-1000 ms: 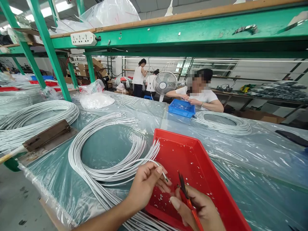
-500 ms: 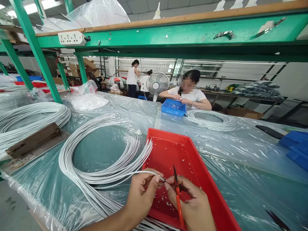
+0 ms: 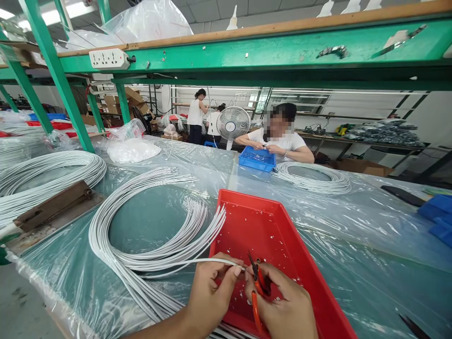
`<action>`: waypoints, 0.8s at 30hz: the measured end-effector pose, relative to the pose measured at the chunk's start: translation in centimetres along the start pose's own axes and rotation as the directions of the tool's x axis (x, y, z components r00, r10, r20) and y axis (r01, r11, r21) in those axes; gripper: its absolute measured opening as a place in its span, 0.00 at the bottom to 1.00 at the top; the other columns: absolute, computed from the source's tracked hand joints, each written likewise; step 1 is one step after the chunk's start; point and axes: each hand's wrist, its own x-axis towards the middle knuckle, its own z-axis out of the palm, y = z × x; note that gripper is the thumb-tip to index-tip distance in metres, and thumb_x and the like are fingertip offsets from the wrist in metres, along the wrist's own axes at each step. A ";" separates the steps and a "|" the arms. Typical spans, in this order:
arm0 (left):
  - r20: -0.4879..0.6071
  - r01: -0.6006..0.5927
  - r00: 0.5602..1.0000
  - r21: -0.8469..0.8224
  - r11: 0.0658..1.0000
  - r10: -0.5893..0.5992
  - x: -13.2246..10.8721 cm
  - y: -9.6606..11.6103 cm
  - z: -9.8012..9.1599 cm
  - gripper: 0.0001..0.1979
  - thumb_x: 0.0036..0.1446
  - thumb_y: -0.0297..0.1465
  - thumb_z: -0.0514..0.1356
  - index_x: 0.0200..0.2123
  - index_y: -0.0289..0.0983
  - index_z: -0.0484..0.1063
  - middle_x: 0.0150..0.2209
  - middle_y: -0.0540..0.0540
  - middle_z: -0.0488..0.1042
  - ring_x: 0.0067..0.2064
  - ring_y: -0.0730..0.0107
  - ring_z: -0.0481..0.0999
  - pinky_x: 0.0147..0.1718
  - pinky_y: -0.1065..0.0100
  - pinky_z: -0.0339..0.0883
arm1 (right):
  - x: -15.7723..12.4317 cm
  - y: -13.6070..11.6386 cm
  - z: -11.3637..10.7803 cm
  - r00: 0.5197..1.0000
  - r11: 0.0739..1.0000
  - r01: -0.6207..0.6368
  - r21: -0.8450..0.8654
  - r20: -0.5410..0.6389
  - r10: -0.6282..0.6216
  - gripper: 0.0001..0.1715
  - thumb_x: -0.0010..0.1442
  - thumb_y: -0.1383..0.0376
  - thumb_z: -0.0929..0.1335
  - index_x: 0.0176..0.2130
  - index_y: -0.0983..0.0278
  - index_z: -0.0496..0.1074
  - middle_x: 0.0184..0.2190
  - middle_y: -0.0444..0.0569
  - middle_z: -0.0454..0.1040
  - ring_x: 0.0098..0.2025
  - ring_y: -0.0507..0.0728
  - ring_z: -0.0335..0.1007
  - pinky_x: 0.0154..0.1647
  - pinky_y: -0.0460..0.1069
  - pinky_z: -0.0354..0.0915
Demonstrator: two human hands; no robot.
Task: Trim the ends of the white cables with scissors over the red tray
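My left hand (image 3: 213, 289) pinches a white cable (image 3: 208, 259) near its end, over the red tray (image 3: 307, 249). Close against that end is my right hand (image 3: 282, 299), wrapped round orange-handled pliers or cutters (image 3: 257, 301); their dark jaws point up and away, and their exact kind is unclear. My right fingertips are beside the cable tip, whose finest detail is too small to make out. The held cable runs left into a coiled bundle of white cables (image 3: 100, 230), with several cut ends resting at the tray's left rim. Small white scraps lie in the tray.
Left are another cable coil (image 3: 84, 165) and a rusty metal block (image 3: 52, 207). A person (image 3: 282, 136) sits opposite with a blue tray (image 3: 257, 159) and a cable coil (image 3: 314, 178). A dark pointed tool (image 3: 411, 325) lies at lower right. A green shelf beam (image 3: 226, 59) crosses overhead.
The orange-handled tool has turned in my right hand: its handles are now spread and its jaws tilt left. My left hand keeps its pinch on the cable. The view has shifted slightly.
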 end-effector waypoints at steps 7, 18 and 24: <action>0.005 0.024 1.000 -0.038 0.999 -0.024 0.0 0.1 0.1 0.10 0.57 0.30 0.55 0.31 0.33 0.76 0.29 0.44 0.74 0.33 0.66 0.73 0.34 0.69 0.67 | 0.1 -0.3 -0.2 1.000 1.000 -0.001 -0.005 0.009 0.001 0.04 0.47 0.67 0.65 0.27 0.66 0.68 0.20 0.45 0.70 0.21 0.53 0.65 0.22 0.45 0.63; -0.003 0.167 0.985 -0.219 0.962 -0.171 0.6 0.2 0.4 0.12 0.53 0.35 0.58 0.27 0.32 0.73 0.23 0.47 0.72 0.27 0.71 0.71 0.28 0.73 0.65 | -0.4 -1.7 0.0 0.944 0.944 0.327 -0.048 0.058 -0.324 0.07 0.44 0.73 0.63 0.24 0.63 0.69 0.19 0.47 0.71 0.23 0.55 0.68 0.28 0.48 0.66; 0.036 0.220 0.974 -0.369 0.903 -0.223 1.2 0.6 0.1 0.11 0.51 0.35 0.60 0.29 0.31 0.74 0.24 0.45 0.75 0.25 0.70 0.73 0.28 0.70 0.67 | 0.1 -1.9 -0.5 0.971 0.982 -0.014 0.188 -0.231 0.058 0.04 0.48 0.65 0.66 0.23 0.62 0.68 0.20 0.47 0.71 0.23 0.55 0.66 0.26 0.47 0.63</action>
